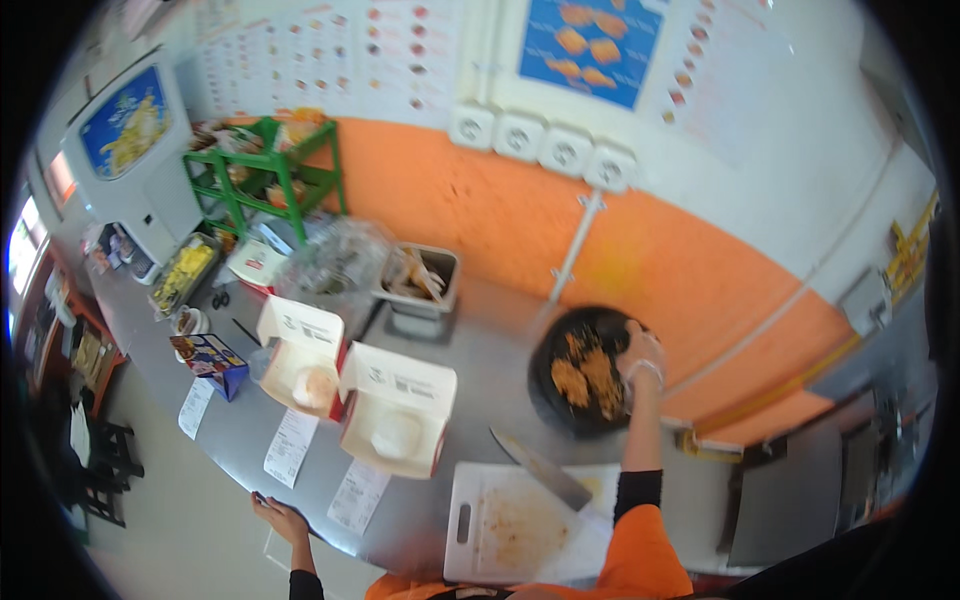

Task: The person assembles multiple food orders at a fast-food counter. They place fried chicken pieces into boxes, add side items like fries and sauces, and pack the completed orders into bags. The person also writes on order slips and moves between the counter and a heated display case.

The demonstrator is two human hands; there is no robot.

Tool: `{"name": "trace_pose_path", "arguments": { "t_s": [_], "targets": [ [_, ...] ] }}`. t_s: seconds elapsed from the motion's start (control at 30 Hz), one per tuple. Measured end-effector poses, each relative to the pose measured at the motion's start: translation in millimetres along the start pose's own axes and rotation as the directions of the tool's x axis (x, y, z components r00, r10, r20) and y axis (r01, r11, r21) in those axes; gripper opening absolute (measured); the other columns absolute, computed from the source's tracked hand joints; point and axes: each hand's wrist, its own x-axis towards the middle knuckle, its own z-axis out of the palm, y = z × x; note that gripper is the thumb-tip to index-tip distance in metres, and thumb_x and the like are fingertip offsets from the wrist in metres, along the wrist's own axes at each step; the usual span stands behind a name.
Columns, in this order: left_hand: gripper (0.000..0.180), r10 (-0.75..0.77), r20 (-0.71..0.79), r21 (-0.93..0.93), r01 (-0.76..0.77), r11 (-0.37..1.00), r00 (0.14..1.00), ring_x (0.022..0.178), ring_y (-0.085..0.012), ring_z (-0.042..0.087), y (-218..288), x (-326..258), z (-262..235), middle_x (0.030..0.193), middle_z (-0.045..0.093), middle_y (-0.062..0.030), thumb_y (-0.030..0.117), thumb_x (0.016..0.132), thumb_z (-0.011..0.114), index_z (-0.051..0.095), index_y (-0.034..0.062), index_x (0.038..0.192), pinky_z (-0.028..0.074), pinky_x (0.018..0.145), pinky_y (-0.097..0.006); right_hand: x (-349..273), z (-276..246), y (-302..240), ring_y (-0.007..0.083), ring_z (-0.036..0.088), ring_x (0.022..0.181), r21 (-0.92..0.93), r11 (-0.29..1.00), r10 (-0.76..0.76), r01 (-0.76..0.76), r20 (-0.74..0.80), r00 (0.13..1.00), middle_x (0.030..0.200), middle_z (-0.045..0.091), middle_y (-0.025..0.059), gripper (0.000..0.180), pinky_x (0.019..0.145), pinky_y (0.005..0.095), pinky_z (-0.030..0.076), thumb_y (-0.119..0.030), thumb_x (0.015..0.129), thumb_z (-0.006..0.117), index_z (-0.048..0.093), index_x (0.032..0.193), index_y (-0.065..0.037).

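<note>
My right hand (pixel 642 358), in a clear plastic glove, is over the right side of a round black bowl (pixel 541 372). Pieces of browned, breaded fried chicken (pixel 598 376) lie in the bowl beside its fingers. Whether the fingers grip a piece or the rim is hidden. At the table's front edge, my left hand (pixel 284 518) has its fingers curled around a small dark thing too small to name. In front of me is a white cutting board (pixel 520 530) with brown stains. A large knife (pixel 548 471) lies across its far edge, blade pointing to the far left.
Two open takeout boxes (pixel 412 378) each hold a rounded mound of rice (pixel 396 434). Paper receipts (pixel 358 494) lie by the front edge. Behind stand a steel container (pixel 420 308), a clear plastic bag (pixel 335 262), a green rack (pixel 290 185) and a tray of yellow food (pixel 186 270).
</note>
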Motion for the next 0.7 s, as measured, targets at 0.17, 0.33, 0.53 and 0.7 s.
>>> {"name": "trace_pose_path", "arguments": {
  "t_s": [0.17,0.33,0.53,0.7],
  "targets": [
    [0.044,-0.061,-0.012,-0.068,0.060,0.996,0.998,0.129,-0.0374,0.038,0,-1,3,0.139,0.036,-0.0235,0.019,0.101,0.033,0.029,-0.0059,0.138,0.032,0.107,-0.041,61,39,15,0.0335,0.047,0.123,-0.103,0.980,-0.169,0.172,0.042,0.985,0.135,0.048,0.0144,0.071,0.096,0.0403,0.047,-0.013,0.075,0.071,0.042,0.139,-0.017],
    [0.046,-0.072,0.005,-0.085,0.073,0.994,0.997,0.131,-0.0373,0.036,-1,0,8,0.140,0.035,-0.0243,0.021,0.101,0.031,0.028,-0.0042,0.139,0.032,0.106,-0.042,87,34,40,0.0341,0.063,0.098,0.013,0.944,-0.327,0.329,0.151,0.933,0.111,0.064,0.0156,0.066,0.087,0.0408,0.052,-0.012,0.070,0.075,0.051,0.131,-0.011],
    [0.049,-0.139,-0.014,-0.180,0.134,0.975,0.990,0.130,-0.0385,0.035,-7,-6,7,0.141,0.032,-0.0256,0.025,0.102,0.031,0.024,-0.0042,0.141,0.031,0.108,-0.041,18,-14,15,0.0348,0.062,0.102,0.619,0.783,-0.165,0.052,0.126,0.978,0.114,0.063,0.0213,0.068,0.086,0.0411,0.051,-0.021,0.070,0.077,0.050,0.132,-0.010],
    [0.051,-0.131,0.003,-0.184,0.130,0.974,0.991,0.130,-0.0387,0.035,-7,-6,7,0.142,0.029,-0.0254,0.028,0.102,0.031,0.023,-0.0040,0.141,0.030,0.108,-0.042,-55,6,-15,0.0336,0.064,0.101,0.162,0.986,-0.043,0.037,0.035,0.998,0.116,0.061,0.0225,0.060,0.086,0.0409,0.051,-0.029,0.080,0.070,0.049,0.133,-0.011]
  ]
}}
